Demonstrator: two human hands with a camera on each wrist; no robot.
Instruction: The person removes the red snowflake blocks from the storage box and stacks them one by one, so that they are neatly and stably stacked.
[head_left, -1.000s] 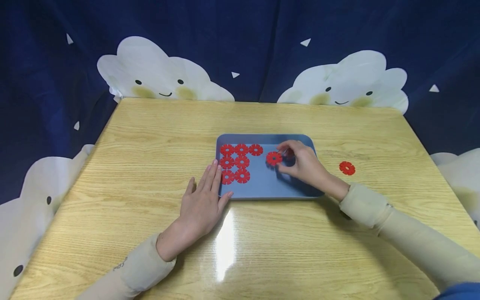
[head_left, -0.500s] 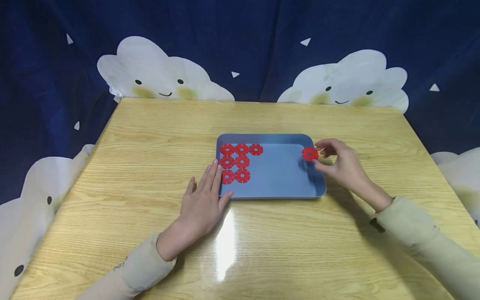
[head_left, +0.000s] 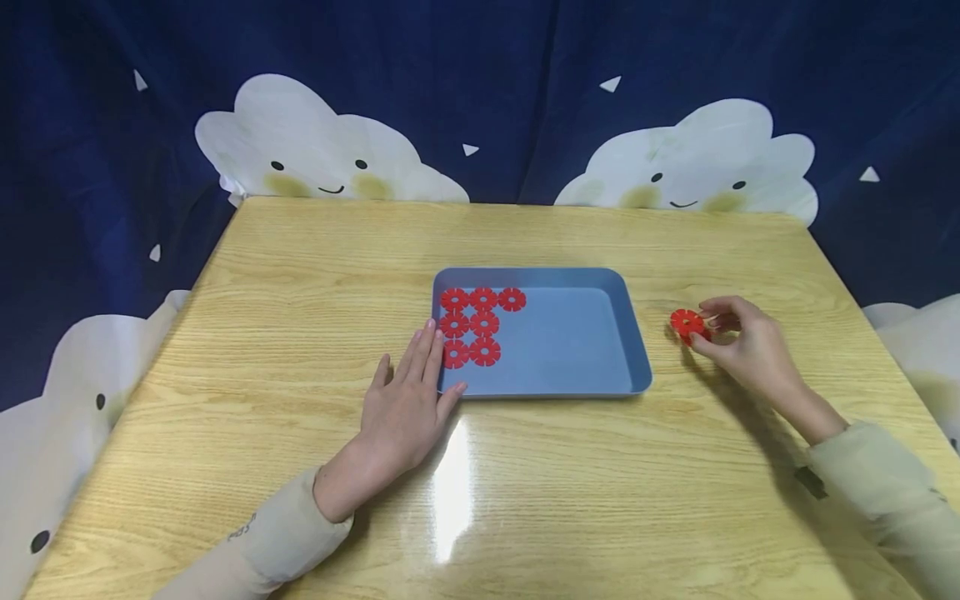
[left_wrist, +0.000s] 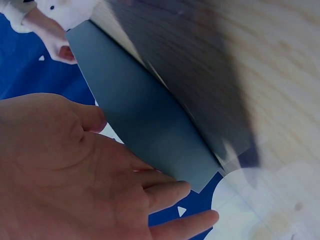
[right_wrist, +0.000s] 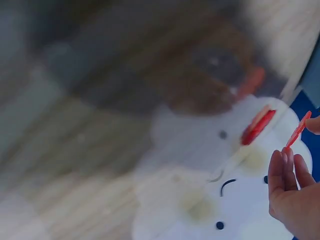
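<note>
My left hand (head_left: 401,417) rests with straight fingers against the left side of a blue-grey tray (head_left: 562,346). Inside that tray, several red flower-shaped plastic discs (head_left: 483,323) lie flat in rows at the left end. Right of the tray, my right hand (head_left: 753,350) pinches another notched red disc (head_left: 680,319) by its edge, between thumb and fingers. Just beneath it a second loose red disc (right_wrist: 259,127) lies on the table, mostly covered in the head view; the right wrist view shows the two apart.
A wood-grain table (head_left: 300,275) carries everything. Behind it hangs a dark blue curtain (head_left: 510,75) printed with white clouds. The tray's raised right wall (head_left: 633,333) stands between its floor and the right hand.
My right hand has carried its red disc rightward, out from above the tray to over the loose disc on the table. The left hand and the discs in the tray have stayed put.
</note>
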